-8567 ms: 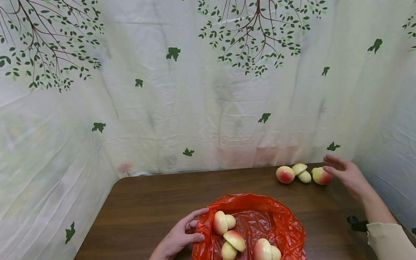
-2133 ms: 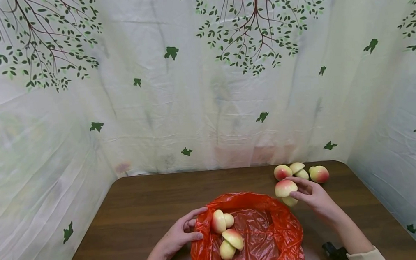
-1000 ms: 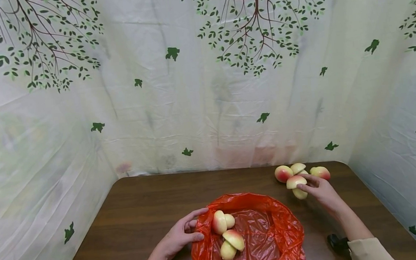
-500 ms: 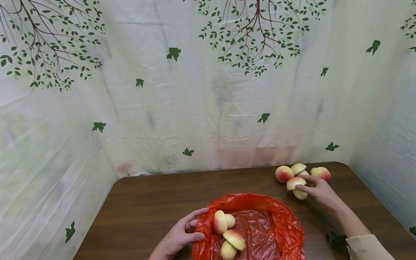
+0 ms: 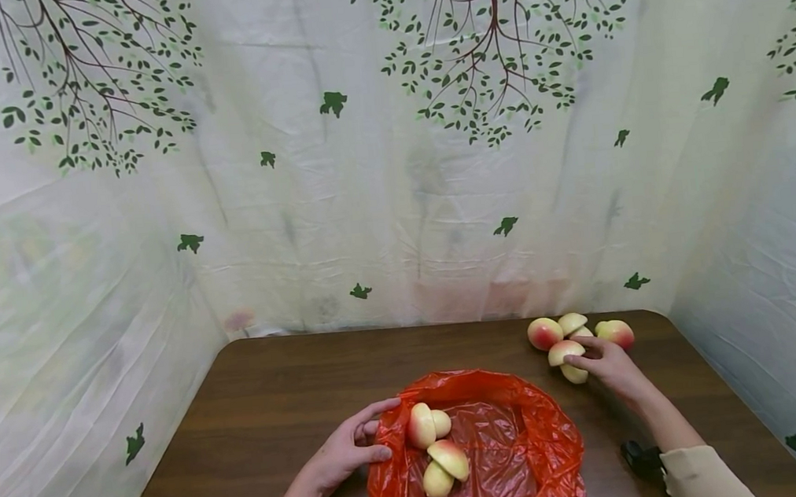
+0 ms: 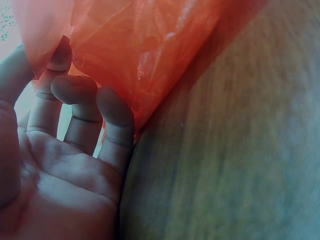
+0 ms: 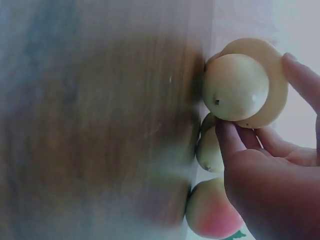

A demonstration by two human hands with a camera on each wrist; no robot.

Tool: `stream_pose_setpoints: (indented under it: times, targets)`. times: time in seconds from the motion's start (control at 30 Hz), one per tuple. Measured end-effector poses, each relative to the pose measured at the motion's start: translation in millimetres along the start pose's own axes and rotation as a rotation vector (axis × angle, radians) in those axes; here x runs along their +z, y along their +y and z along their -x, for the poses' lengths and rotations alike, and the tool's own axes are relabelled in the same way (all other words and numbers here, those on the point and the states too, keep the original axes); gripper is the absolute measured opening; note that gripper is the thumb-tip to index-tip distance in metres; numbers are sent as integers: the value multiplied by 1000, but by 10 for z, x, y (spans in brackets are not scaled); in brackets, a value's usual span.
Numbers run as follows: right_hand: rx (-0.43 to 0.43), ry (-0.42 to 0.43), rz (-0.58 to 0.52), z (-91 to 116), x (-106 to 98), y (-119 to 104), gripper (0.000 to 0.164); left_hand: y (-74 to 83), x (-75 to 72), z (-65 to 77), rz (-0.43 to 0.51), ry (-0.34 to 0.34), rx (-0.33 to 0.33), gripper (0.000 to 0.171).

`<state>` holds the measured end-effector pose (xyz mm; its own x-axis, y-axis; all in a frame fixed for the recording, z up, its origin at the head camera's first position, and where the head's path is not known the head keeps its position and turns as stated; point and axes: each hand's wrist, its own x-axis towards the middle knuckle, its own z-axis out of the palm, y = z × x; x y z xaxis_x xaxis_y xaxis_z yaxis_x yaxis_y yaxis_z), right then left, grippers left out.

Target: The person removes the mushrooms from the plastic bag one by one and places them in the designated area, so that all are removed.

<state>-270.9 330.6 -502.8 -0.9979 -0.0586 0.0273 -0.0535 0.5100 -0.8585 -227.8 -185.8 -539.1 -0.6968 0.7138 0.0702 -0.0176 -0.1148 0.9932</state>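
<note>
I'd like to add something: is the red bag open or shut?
Open: the red bag gapes wide in the head view, showing two mushroom-shaped pieces inside.

You have a red bag (image 5: 556, 444), cream mushrooms (image 5: 566, 351) blushed pinkish red, a brown wood-grained table (image 5: 276, 393), and a whitish curtain (image 5: 392, 186) patterned with green leaves (image 5: 333, 104).

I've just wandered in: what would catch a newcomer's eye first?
Probably the red plastic bag, gaping open at the head view's bottom centre, with two mushroom-shaped pieces inside and the left hand at its left side. Next, the right hand pinching another mushroom by three similar pieces toward the table's far right corner.
</note>
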Motion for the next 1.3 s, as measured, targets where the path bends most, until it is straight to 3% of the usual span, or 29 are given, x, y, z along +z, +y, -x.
stream_pose_setpoints:
  times: [1.3]
  targets:
    - [35, 7, 18, -46, 11, 4, 65, 17, 10, -4, -6, 12, -13, 69]
